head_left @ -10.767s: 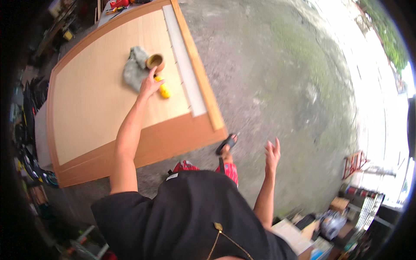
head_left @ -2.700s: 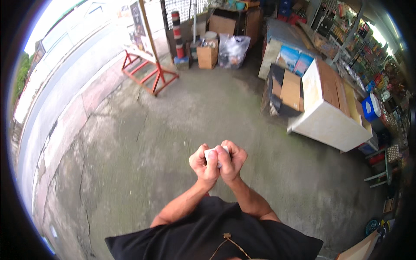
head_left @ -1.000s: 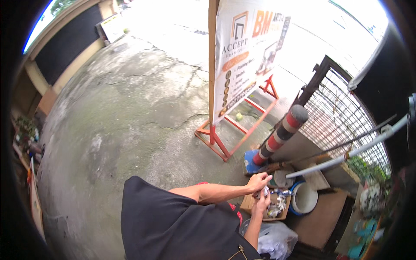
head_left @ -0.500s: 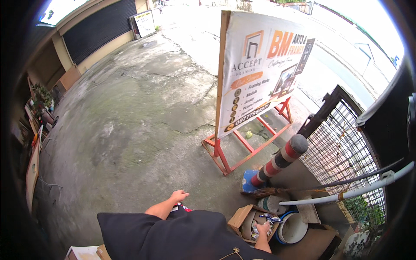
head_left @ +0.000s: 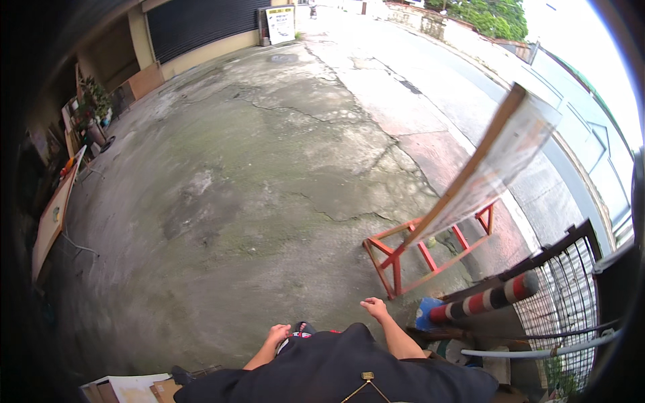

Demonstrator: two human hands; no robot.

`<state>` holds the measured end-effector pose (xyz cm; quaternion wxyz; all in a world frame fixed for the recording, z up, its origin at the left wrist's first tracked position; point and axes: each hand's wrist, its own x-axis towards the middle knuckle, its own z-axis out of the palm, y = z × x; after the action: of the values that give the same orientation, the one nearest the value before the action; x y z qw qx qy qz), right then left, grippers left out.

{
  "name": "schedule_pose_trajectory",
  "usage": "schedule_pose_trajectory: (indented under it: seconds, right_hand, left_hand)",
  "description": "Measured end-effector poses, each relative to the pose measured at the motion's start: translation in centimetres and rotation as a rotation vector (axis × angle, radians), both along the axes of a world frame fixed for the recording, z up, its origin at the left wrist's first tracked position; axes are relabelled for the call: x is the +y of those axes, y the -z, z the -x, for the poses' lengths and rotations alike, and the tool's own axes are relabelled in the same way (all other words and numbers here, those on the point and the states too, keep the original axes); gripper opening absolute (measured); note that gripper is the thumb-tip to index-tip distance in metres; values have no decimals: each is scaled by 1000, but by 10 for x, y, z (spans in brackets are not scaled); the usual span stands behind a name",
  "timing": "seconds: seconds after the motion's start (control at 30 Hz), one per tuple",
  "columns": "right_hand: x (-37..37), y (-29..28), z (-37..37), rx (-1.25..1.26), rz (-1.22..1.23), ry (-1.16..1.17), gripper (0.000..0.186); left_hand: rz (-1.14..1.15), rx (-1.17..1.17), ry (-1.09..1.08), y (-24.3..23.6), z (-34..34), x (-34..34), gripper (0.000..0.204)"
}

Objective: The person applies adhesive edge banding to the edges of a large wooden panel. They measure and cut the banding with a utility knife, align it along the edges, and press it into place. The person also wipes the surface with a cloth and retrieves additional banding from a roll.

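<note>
Looking down from the head view, you have a striped post (head_left: pixel 485 300), a pale pipe (head_left: pixel 537 350) and a wire-mesh gate (head_left: pixel 561 305) at your right, and flat boards (head_left: pixel 138 388) at lower left. Your right hand (head_left: pixel 375 309) is loosely open and empty; the red sign stand (head_left: pixel 396 270) lies near, just beyond its fingertips, untouched. Your left hand (head_left: pixel 276 334), relaxed and half open, hangs beside your sandalled foot (head_left: pixel 304 328).
</note>
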<state>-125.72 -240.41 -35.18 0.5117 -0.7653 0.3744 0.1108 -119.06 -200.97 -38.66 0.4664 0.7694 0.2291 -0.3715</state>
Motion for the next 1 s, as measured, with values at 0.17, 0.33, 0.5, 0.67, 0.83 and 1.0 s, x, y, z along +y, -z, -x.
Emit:
schedule_pose_trajectory:
  seconds: [0.17,0.33,0.5,0.67,0.83,1.0]
  right_hand:
    - [75,21,-101,76,-69,-249,53]
    - [132,55,-146,366,-6,-393,45]
    - [180,72,-193,545,181,-341,43]
    - [221,105,-392,657,201,-619,40]
    - [375,33,-677,109,158,-833,47]
    - [522,-67,-900,-206,184,-882,43]
  left_hand:
    - [15,-71,-271,3,-71,107,27]
    - [-17,53,-494,-17,-115,197,27]
    - [-60,50,-611,-27,-208,279,27]
    - [-5,-40,-710,-13,-257,361,28]
    - [-24,22,-786,-25,-286,415,26]
    - [8,97,-888,-3,-334,448,24]
